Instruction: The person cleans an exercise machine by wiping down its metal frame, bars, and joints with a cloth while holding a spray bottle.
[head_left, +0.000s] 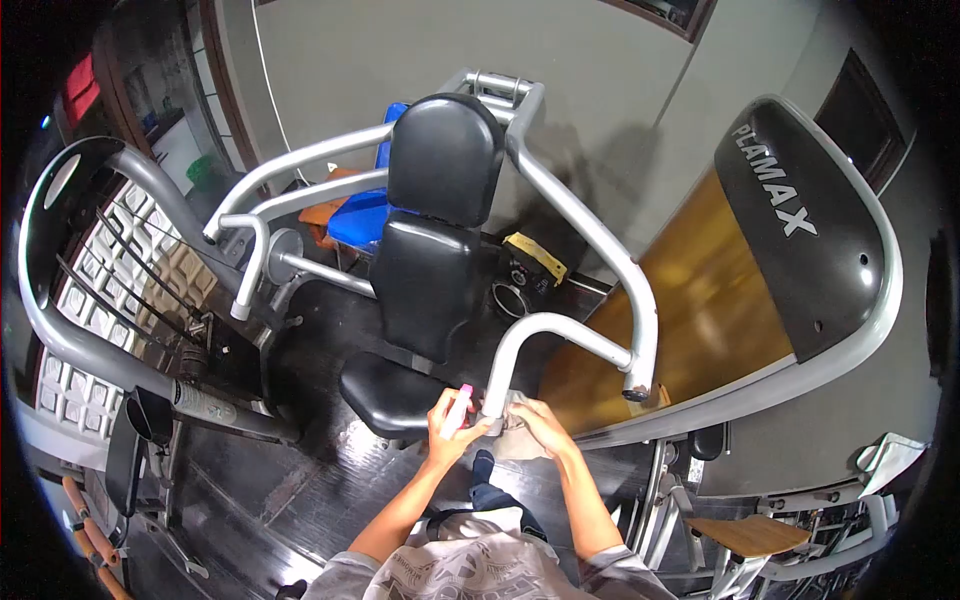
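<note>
My left hand (443,432) is closed around a small white bottle with a pink top (456,412), held upright beside the machine's handle. My right hand (541,427) grips a light beige cloth (519,441), which lies against the lower end of the curved silver handle (503,374). Both hands are close together at this handle end, in front of the black seat (391,395). Some fingers of the right hand are hidden by the cloth and the handle.
The black padded backrest (428,270) rises behind the seat. A second silver handle (257,262) hangs at left. A tall PLAMAX weight-stack cover (700,270) stands at right. A dark box with a yellow top (535,262) is on the floor behind. A wooden-topped bench (750,535) is at lower right.
</note>
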